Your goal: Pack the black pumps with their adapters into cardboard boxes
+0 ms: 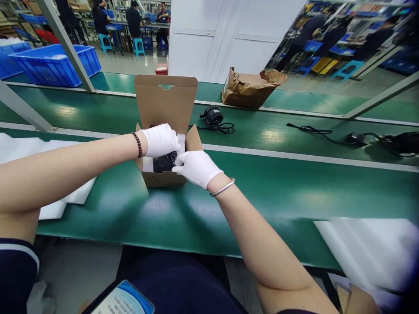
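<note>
Box [166,102] of brown cardboard, lid upright, on green desk [262,196]. Black item [163,162] inside box, beside white padding. Left hand [161,140] over box opening, fingers curled; right hand [199,168] at box's right front, fingers bent inward; cannot tell whether either grips anything. Behind box, rightward: black corded device [213,115], crumpled paper bag [250,89]. Left of box: white sheets [73,197].

Factory floor: long green workbench [262,196], blue crates [52,72], seated workers [133,22].
</note>
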Available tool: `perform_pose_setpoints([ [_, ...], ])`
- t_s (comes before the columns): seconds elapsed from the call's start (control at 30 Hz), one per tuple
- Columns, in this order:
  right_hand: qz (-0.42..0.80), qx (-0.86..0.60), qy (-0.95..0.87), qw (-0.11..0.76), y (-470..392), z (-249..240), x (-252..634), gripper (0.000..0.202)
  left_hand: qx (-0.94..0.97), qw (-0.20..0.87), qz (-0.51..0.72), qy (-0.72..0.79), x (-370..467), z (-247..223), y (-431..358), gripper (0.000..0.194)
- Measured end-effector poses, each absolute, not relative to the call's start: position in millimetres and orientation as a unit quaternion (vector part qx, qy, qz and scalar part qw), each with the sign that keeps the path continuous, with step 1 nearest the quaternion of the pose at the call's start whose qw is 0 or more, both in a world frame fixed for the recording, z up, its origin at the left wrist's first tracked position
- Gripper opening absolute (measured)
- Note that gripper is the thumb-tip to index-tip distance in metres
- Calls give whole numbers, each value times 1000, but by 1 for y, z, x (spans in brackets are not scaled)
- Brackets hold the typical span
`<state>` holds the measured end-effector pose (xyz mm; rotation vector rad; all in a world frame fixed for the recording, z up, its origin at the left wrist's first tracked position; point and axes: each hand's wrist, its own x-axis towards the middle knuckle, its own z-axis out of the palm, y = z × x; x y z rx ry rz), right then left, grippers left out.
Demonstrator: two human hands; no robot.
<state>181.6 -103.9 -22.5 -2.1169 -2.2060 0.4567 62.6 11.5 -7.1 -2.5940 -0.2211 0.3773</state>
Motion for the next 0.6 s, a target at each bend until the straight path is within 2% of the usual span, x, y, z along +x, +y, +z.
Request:
perform_pose_setpoints([
  [0.1, 131, -690, -712, -13, -96, -23, 174, 16, -950, 272, 122, -92, 63, -15, -1, 22],
  [0.23, 115, -725, -679, -13, -88, -26, 163, 46, -947, 255, 129, -147, 65, -23, -16, 24],
  [0.3, 130, -747, -652, 0, -86, -28, 161, 53, -952, 228, 137, -152, 62, -24, -16, 24],
  [0.33, 137, -747, -650, 7, -87, -29, 162, 51, -955, 212, 147, -143, 60, -24, -14, 28],
  [0.4, 148, -725, -672, 25, -88, -30, 168, 44, -963, 171, 171, -115, 54, -23, -8, 52],
  [0.47, 156, -702, -693, 50, -91, -30, 177, 47, -972, 118, 180, -93, 48, -23, -2, 74],
  [0.53, 161, -701, -690, 77, -92, -29, 184, 59, -981, 74, 164, -78, 44, -23, 2, 78],
  [0.6, 169, -700, -688, 90, -92, -29, 188, 66, -986, 53, 149, -60, 41, -24, 2, 75],
])
